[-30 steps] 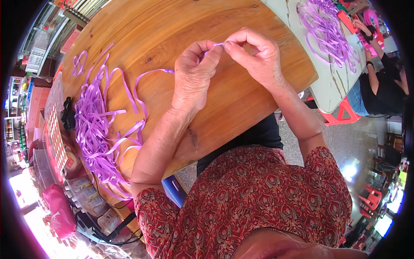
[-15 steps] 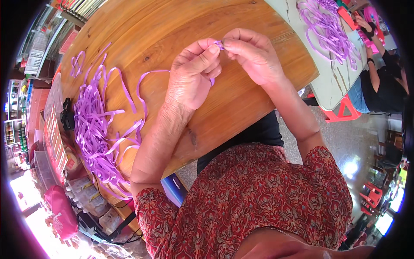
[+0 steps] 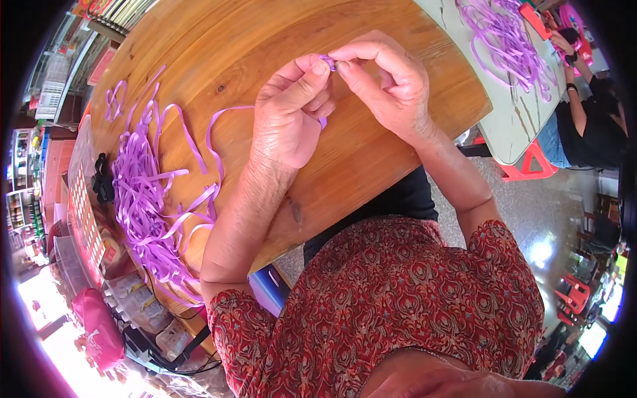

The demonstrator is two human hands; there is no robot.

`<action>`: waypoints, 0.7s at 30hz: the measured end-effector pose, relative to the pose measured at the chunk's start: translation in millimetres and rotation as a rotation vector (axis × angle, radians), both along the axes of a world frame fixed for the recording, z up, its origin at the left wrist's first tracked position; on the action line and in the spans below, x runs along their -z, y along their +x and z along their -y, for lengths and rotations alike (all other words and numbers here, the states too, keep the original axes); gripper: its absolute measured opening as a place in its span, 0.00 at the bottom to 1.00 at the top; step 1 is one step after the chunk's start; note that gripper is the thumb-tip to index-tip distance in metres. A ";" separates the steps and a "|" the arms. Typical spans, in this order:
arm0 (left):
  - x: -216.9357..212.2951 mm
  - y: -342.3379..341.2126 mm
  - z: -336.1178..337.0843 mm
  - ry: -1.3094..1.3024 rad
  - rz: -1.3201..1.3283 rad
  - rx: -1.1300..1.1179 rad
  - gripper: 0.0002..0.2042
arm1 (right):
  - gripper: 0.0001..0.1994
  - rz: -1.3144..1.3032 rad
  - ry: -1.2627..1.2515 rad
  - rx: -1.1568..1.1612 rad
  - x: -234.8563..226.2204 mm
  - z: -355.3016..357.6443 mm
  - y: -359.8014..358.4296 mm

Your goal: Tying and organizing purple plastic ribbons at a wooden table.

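Observation:
A small folded bit of purple ribbon (image 3: 327,63) is pinched between the thumb and fingertips of my left hand (image 3: 294,103). From behind that hand a loose tail of the ribbon runs left across the wooden table (image 3: 371,159), and a short piece shows below the curled fingers. My right hand (image 3: 391,86) has its thumb and index fingertip pinching at the right edge of the folded bit. Left of my forearm lies a big tangled heap of purple ribbon (image 3: 142,205), with a separate loop (image 3: 116,99) beyond it.
At the right, a white marbled table (image 3: 494,136) bears another pile of purple ribbon (image 3: 504,53). A co-worker's hand (image 3: 563,41) is beside it. A red stool (image 3: 531,166) stands beneath. Along the left edge are a black clip-like object (image 3: 103,178) and a pink pouch (image 3: 99,328).
Both hands have shifted slightly left with the ribbon. The right index finger and thumb have spread farther apart behind their tips, and the folded bit shows more.

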State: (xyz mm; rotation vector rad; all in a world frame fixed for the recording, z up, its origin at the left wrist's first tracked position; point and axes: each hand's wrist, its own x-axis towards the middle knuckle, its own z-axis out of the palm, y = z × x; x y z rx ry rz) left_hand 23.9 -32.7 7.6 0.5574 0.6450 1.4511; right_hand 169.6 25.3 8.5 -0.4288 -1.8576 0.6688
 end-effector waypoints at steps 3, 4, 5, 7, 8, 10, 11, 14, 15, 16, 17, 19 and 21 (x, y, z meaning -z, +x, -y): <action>-0.8 1.8 -0.2 -0.063 -0.006 -0.034 0.04 | 0.10 -0.011 0.052 -0.038 4.2 -7.5 0.9; -0.4 2.0 -0.2 -0.064 -0.006 -0.032 0.04 | 0.10 -0.034 0.070 -0.073 5.4 -9.2 1.2; 0.2 1.8 -0.2 -0.061 -0.016 -0.031 0.04 | 0.10 -0.034 0.068 -0.070 5.3 -8.7 2.6; 2.5 -0.1 0.1 -0.060 -0.028 -0.034 0.04 | 0.09 0.005 0.077 -0.055 1.9 -7.4 2.7; 4.4 -1.2 0.4 -0.051 -0.020 -0.012 0.04 | 0.09 0.004 0.075 -0.055 3.0 -7.9 3.1; 4.6 -2.0 0.1 -0.042 -0.013 0.013 0.04 | 0.08 0.026 0.078 -0.060 4.7 -10.5 4.9; 3.8 -2.0 0.2 -0.067 -0.039 0.005 0.04 | 0.08 0.026 0.076 -0.059 4.2 -10.1 5.5; 4.1 -3.0 0.5 -0.082 -0.092 -0.005 0.04 | 0.07 0.047 0.036 -0.054 4.7 -8.6 7.2; 4.5 -3.1 -0.1 -0.069 -0.117 -0.006 0.04 | 0.06 0.026 -0.025 -0.079 7.0 -9.5 7.2; 3.3 -2.2 -0.2 -0.072 -0.115 -0.003 0.04 | 0.06 0.004 -0.087 -0.104 8.7 -10.3 7.2; 0.6 -1.0 -0.2 -0.050 -0.174 -0.021 0.04 | 0.06 0.006 -0.090 -0.102 9.6 -11.1 7.3; -0.3 0.1 0.6 -0.030 -0.235 -0.039 0.05 | 0.04 -0.100 -0.268 -0.154 11.3 -11.7 7.5; 0.1 -0.1 0.6 0.006 -0.294 -0.061 0.07 | 0.03 -0.109 -0.371 -0.165 12.6 -12.8 9.4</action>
